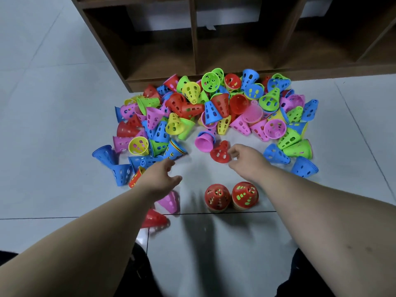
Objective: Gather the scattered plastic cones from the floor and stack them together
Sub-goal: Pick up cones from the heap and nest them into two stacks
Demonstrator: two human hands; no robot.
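A big heap of perforated plastic cones in red, blue, green, yellow and pink lies on the floor in front of a shelf. Two upright stacks with red cones on top stand close to me. My right hand pinches the rim of a loose red cone at the heap's near edge. My left hand reaches out with relaxed fingers, empty, just short of a blue stack of cones lying on its side. A pink cone and a red cone lie under my left forearm.
A dark brown wooden shelf unit with open compartments stands behind the heap. The floor is pale grey tile. My dark-clothed knees show at the bottom edge.
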